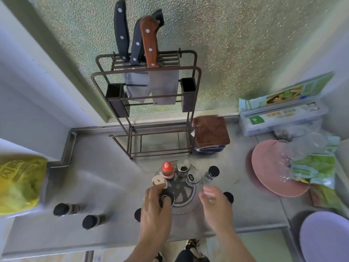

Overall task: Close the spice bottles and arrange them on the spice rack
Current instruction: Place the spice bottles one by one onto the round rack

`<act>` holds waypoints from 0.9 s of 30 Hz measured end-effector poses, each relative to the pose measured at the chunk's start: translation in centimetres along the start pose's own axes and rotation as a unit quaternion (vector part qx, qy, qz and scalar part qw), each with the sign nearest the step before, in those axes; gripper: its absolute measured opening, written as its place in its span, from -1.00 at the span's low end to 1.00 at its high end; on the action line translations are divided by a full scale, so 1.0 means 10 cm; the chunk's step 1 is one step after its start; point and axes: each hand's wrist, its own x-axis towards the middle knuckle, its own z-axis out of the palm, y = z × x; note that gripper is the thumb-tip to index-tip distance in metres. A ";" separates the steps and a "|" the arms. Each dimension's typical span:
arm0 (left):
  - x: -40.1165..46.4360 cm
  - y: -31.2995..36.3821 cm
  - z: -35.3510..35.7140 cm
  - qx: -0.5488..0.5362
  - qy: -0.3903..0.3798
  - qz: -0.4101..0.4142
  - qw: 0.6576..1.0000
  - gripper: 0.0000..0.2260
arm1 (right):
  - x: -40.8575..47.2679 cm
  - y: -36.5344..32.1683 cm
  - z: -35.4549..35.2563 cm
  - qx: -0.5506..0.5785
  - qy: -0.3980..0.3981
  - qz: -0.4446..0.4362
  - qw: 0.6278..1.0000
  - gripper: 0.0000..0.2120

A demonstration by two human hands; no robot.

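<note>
Left hand [154,210] was curled over a black-capped bottle [166,197] on the round spice rack [186,193], grip closed on its cap. Right hand [215,203] was hovering relaxed, holding nothing, at the rack's 3 o'clock edge. Two bottles [64,209] were lying on the table [105,178] at 9 o'clock.

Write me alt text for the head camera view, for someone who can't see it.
A person's left hand grips a black-capped spice bottle on a round spice rack on a steel counter, while the right hand hovers open beside it. More bottles stand around, and a knife rack stands behind.
</note>
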 end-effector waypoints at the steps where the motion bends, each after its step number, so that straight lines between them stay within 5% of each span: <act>1: -0.05 0.06 0.08 -0.004 -0.005 0.026 1.000 -0.75 | 0.04 0.06 -0.13 -0.005 0.035 0.003 0.999 -0.82; 5: -0.11 0.12 0.66 -0.018 -0.125 0.035 0.991 -0.73 | 0.24 0.31 -0.48 -0.009 0.117 0.021 0.993 -0.86; 12: -0.06 0.23 1.52 -0.049 -0.270 -0.142 0.951 -0.64 | 0.66 0.79 -0.49 -0.054 -0.005 0.101 0.993 -0.73; 17: 0.00 -0.35 1.94 -0.084 -0.248 -0.140 0.955 -0.54 | 0.60 0.83 -0.47 -0.009 0.007 0.063 0.998 -0.88; 27: -0.13 -0.51 1.00 -0.203 -0.130 -0.192 0.951 -0.57 | 0.21 0.22 0.05 0.065 -0.105 -0.016 0.992 -0.82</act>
